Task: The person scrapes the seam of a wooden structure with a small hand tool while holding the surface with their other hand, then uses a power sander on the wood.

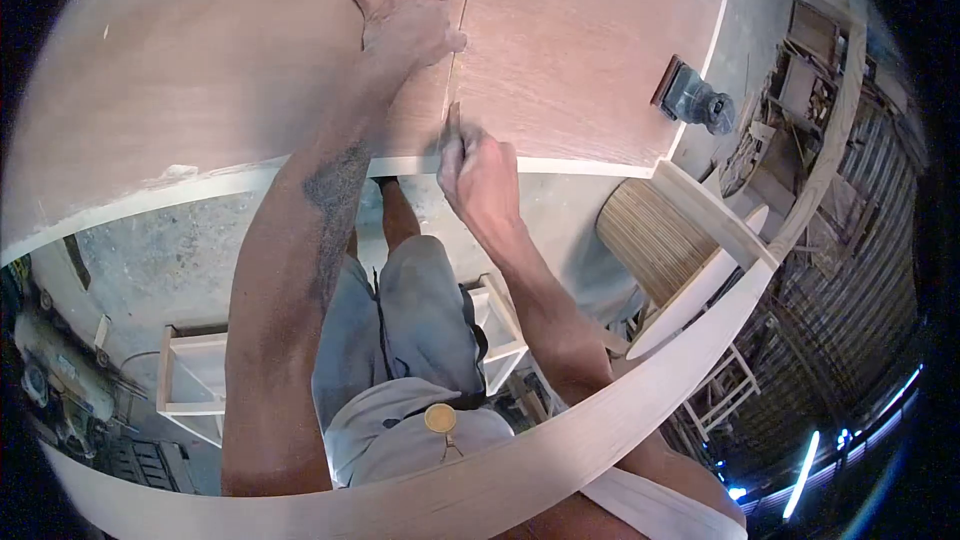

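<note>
The right hand, curled tight, grips a thin flat strip, possibly a blade, its length pointing away from the person roughly along the straight seam near the wood-grained panel's pale edge, the left hand flat, fingers splayed

From my end of the feed I see a ribbed, rounded wooden piece tilted at the right of the frame, with a pale board along its lower side. Scrap wood clutters the upper right, and corrugated sheeting runs down the right edge. Below the ribbed piece I make out a slender wooden frame. A pale wooden stand sits lower left on the stained concrete floor. The dim shape at far left looks like machinery, though my view is murky. Bright light cuts through at lower right.
</note>
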A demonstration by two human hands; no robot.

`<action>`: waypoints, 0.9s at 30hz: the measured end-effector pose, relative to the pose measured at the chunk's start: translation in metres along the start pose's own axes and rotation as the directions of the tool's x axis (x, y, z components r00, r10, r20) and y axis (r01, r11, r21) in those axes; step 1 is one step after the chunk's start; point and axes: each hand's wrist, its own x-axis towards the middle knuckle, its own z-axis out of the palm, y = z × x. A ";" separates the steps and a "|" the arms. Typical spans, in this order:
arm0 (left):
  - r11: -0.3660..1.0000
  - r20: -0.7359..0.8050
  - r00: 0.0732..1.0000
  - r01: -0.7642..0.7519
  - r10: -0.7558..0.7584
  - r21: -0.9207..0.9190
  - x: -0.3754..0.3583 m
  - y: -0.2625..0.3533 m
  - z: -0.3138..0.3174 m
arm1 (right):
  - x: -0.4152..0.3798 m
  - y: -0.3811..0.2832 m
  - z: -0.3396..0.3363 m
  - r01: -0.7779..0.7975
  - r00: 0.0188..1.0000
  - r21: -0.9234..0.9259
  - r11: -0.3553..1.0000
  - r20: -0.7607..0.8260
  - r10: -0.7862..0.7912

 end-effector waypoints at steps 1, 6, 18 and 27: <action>1.000 0.000 1.000 0.000 0.000 0.000 -0.001 0.001 0.000 | -0.005 -0.001 -0.001 -0.034 0.999 -0.037 0.999 0.009 0.034; 1.000 0.007 1.000 -0.001 0.001 0.001 -0.001 0.001 -0.002 | 0.004 0.005 0.011 -0.016 0.991 0.054 0.998 -0.128 0.023; 1.000 0.011 1.000 0.002 -0.002 0.004 -0.002 0.001 -0.001 | 0.012 0.008 0.019 0.015 0.994 0.098 0.995 -0.111 -0.004; 1.000 0.010 1.000 0.011 -0.011 0.006 0.001 0.002 0.003 | 0.018 0.004 0.018 0.041 0.998 0.070 0.997 -0.060 -0.037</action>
